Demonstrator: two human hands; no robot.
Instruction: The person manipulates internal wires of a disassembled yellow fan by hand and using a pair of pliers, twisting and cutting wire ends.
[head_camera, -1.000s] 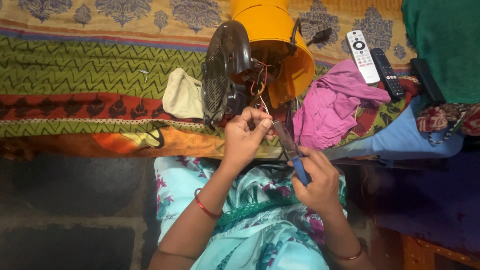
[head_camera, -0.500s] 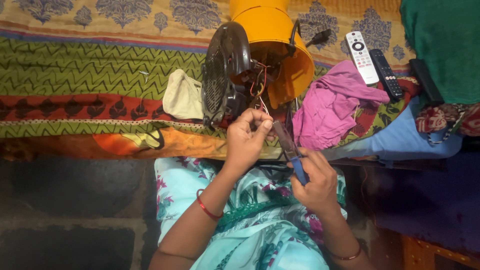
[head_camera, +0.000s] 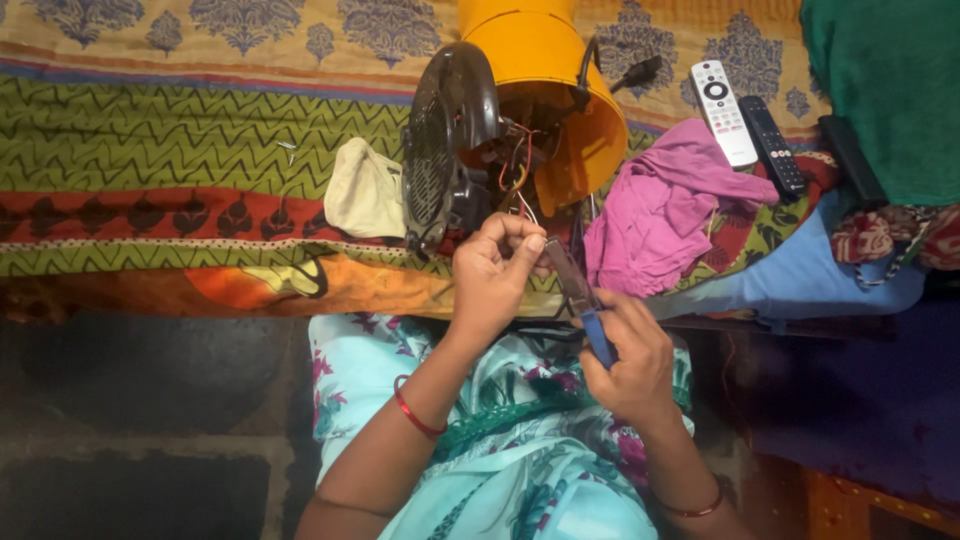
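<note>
A yellow appliance housing (head_camera: 545, 75) lies on its side on a patterned bedspread (head_camera: 180, 150), with a dark grille cover (head_camera: 445, 140) leaning against it and thin wires (head_camera: 517, 180) spilling from its open end. My left hand (head_camera: 492, 268) pinches a wire end just below the housing. My right hand (head_camera: 625, 352) grips a blue-handled tool (head_camera: 578, 298), likely pliers, whose metal tip points up toward the wire in my left fingers.
A cream cloth pouch (head_camera: 365, 192) lies left of the grille. A pink cloth (head_camera: 665, 205) sits right of the housing, with a white remote (head_camera: 722, 110) and a black remote (head_camera: 770, 145) beyond. A green fabric (head_camera: 890, 90) fills the top right corner.
Both hands stay in nearly the same place. My left fingers shift slightly on the wire while the tool stays pointed at it.
</note>
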